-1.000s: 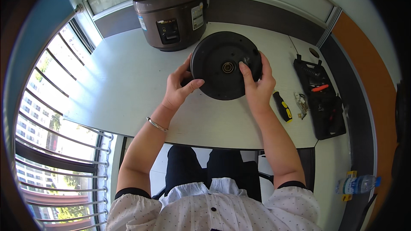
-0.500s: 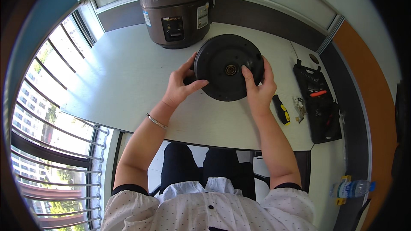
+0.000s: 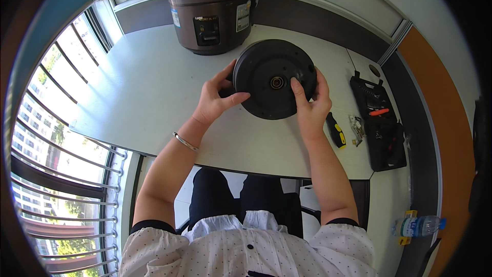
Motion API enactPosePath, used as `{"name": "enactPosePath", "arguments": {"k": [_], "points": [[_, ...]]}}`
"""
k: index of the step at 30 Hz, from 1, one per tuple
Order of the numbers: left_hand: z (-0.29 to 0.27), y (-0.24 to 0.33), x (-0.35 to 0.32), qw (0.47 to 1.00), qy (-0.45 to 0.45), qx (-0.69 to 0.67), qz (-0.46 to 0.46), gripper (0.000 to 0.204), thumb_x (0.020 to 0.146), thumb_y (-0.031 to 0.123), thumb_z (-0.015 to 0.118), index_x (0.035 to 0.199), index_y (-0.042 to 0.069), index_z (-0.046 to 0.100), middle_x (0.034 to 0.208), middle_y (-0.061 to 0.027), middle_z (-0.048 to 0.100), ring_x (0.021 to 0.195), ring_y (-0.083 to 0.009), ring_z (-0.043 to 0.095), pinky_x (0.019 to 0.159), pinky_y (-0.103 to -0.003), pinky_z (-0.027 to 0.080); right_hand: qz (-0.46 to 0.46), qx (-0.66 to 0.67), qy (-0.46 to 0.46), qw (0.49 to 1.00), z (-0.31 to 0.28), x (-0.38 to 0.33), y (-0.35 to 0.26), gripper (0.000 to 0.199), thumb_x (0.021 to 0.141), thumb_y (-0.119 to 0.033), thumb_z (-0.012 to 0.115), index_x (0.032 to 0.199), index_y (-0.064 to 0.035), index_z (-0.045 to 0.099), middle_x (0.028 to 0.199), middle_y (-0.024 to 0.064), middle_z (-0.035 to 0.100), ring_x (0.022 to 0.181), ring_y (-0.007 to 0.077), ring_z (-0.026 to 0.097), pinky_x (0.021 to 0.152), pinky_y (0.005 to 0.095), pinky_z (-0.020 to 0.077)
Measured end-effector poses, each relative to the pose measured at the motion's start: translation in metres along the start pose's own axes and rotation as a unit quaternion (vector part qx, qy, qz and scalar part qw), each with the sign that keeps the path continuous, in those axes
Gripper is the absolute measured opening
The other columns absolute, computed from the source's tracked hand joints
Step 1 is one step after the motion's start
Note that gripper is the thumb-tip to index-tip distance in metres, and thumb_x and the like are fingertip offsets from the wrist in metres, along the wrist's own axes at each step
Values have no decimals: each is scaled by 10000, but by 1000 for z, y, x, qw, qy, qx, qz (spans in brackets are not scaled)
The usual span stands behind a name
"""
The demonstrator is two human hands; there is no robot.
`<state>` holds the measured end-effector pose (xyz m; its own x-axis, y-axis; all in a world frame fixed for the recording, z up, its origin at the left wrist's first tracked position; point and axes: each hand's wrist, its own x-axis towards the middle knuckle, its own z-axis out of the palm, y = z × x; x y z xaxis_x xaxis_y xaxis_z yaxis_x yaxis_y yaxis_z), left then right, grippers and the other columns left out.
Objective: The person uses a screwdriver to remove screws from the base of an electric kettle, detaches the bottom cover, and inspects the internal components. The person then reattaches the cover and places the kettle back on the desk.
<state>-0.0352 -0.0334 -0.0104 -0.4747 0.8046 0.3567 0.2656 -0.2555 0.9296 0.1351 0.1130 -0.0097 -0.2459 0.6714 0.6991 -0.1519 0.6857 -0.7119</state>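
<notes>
Between my two hands, a round black disc-shaped part [image 3: 266,102] is tilted so its broad face shows; small holes dot it, and a coiled metal ring sits at its centre. My left hand [image 3: 218,96] is closed on its left rim, thumb on the front edge and the other fingers partly hidden behind. My right hand [image 3: 313,103] grips the right side, its thumb pressed on the face beside the ring and the fingers round the rim. What lies behind the part is hidden.
A brown rice cooker [image 3: 212,13] stands at the back of the white table [image 3: 138,92]. To the right lie a black-and-yellow screwdriver [image 3: 336,131], small metal parts [image 3: 357,129] and an open black tool case [image 3: 387,146]. A plastic bottle [image 3: 420,225] lies at the lower right.
Both hands keep the same grip on the black part. The view has shifted slightly; otherwise, I see no clear movement.
</notes>
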Motion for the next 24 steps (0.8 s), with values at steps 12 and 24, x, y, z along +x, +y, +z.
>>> {"name": "enactPosePath", "arguments": {"k": [12,24], "points": [[-1,2,0,1000,2,3,-13,911,653,200,791,1405,-60,347,857,-114,663,845,-160,621,861,-274,449,-6,4,4,1000,0,0,3,536,804,-201,744,1211,63,517,1028,194,654,938,237,651,848,311,501],[-3,-9,1,1000,-8,-18,13,944,650,241,855,1399,-55,361,806,-69,648,791,-111,588,754,-231,455,15,28,8,999,0,2,0,559,793,-224,751,1212,61,516,1074,201,636,988,256,631,879,321,484]]}}
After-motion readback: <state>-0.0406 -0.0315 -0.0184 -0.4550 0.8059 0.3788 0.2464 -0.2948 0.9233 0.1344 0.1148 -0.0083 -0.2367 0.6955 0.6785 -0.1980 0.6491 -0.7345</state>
